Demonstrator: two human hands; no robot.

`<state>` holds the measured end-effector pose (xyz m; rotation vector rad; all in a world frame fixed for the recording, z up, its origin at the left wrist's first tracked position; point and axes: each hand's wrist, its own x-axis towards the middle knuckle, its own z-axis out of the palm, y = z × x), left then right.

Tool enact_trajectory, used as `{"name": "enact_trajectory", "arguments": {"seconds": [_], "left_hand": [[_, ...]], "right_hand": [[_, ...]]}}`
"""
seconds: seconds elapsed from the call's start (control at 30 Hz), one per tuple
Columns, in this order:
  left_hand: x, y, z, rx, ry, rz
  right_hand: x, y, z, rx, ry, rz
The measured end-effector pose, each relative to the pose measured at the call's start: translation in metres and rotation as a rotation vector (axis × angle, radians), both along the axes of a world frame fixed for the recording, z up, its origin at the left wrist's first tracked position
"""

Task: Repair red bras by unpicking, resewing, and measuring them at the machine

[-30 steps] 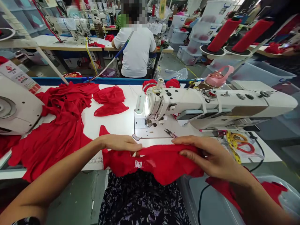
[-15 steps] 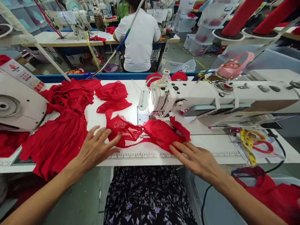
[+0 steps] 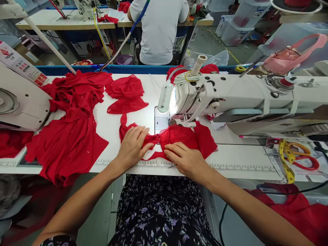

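Observation:
A red lace bra (image 3: 179, 135) lies spread on the table in front of the sewing machine (image 3: 189, 92), its upper edge close to the needle area. My left hand (image 3: 134, 145) rests on the left cup, fingers stretched over the fabric and thumb apart; much of that cup is hidden beneath it. On the lower part of the right cup lies my right hand (image 3: 187, 159), its fingers extended flat and pointing left. Between the hands, the narrow centre of the bra shows, with a red band curving below it.
A large heap of red fabric (image 3: 74, 119) covers the left side, hanging over the front edge. Smaller red pieces (image 3: 126, 94) lie behind the bra. Orange-handled scissors (image 3: 307, 160) and a yellow tape measure (image 3: 284, 160) are at right. A person in a white shirt (image 3: 157, 32) sits ahead.
My left hand has moved right onto the left cup, and my right hand has slid left over the right cup. The bra lies flatter. The camera view has tilted down.

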<state>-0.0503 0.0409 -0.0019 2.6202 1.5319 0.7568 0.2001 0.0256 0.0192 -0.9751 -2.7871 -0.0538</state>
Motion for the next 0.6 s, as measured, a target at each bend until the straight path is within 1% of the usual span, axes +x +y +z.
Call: {"name": "enact_trajectory", "arguments": {"seconds": [0.07,0.1,0.17,0.23,0.3,0.37,0.4,0.5,0.6], "left_hand": [[-0.006,0.004,-0.004,-0.053,0.114,0.061],[-0.009,0.004,-0.004,-0.06,0.139,0.085],[-0.009,-0.001,0.0,-0.024,0.123,0.116],[-0.004,-0.01,0.006,0.053,0.058,0.071],[0.002,-0.019,0.012,0.117,-0.006,-0.051],[0.007,-0.029,0.013,0.106,-0.016,-0.164],[0.007,-0.034,0.011,0.078,-0.005,-0.185],[0.002,-0.043,0.006,-0.02,0.003,-0.131],[-0.005,-0.042,0.002,-0.085,-0.095,-0.088]], "right_hand": [[0.002,-0.004,-0.005,-0.007,-0.037,-0.047],[0.004,-0.007,-0.006,-0.012,-0.04,-0.08],[0.007,-0.013,-0.006,-0.026,-0.018,-0.123],[0.007,-0.017,-0.004,-0.016,0.029,-0.128],[0.006,-0.017,-0.003,0.01,0.066,-0.089],[0.004,-0.015,-0.004,0.017,0.058,-0.054],[0.003,-0.014,-0.005,0.008,0.043,-0.053],[0.003,-0.012,-0.007,-0.045,0.007,-0.091],[0.001,-0.008,-0.003,-0.124,0.065,-0.11]]}}
